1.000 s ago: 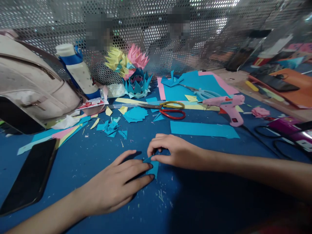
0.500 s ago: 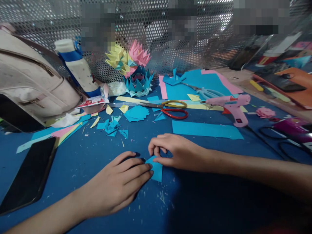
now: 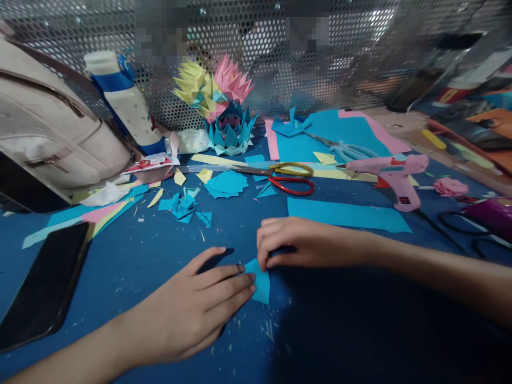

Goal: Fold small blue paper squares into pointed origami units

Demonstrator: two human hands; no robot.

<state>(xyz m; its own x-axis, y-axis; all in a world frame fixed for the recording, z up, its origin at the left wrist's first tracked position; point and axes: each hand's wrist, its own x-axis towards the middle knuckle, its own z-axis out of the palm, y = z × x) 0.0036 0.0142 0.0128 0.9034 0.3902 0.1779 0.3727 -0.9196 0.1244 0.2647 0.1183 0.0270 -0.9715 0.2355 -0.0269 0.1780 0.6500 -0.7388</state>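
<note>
Blue paper piece (image 3: 262,288): held down on the bench (image 3: 132,256), toward the near edge, between left hand (image 3: 196,306) and right hand (image 3: 298,241). Compared with half a second ago, changed mostly on the right: then loosely curled, thumb stretched out along the paper; now bunched tighter, thumb and forefinger close together at the paper's far right part. Cannot tell about any real pinch there. On the left, much as before: fingers laid long and slightly parted, tips pressing on the paper, gripping nothing.

Blue bench top, sprinkled with thin shavings (image 3: 270,330), shadowed toward the near right corner. Along the far edge, a perforated metal screen (image 3: 112,21), with blurred people (image 3: 308,32) beyond; before it, yellow flower (image 3: 192,82), pink flower (image 3: 232,80) and blue flower (image 3: 232,133), all folded paper. Toward the left edge, pale bag (image 3: 48,117), bottle (image 3: 128,109) and dark phone (image 3: 44,282). Nearer the far edge than the hands, scissors (image 3: 272,172); right of them, pink glue gun (image 3: 402,178), just beyond a long blue strip (image 3: 348,214).

As for looks: bright blue, small, flat, straight along the right side; left part hidden under fingers.
</note>
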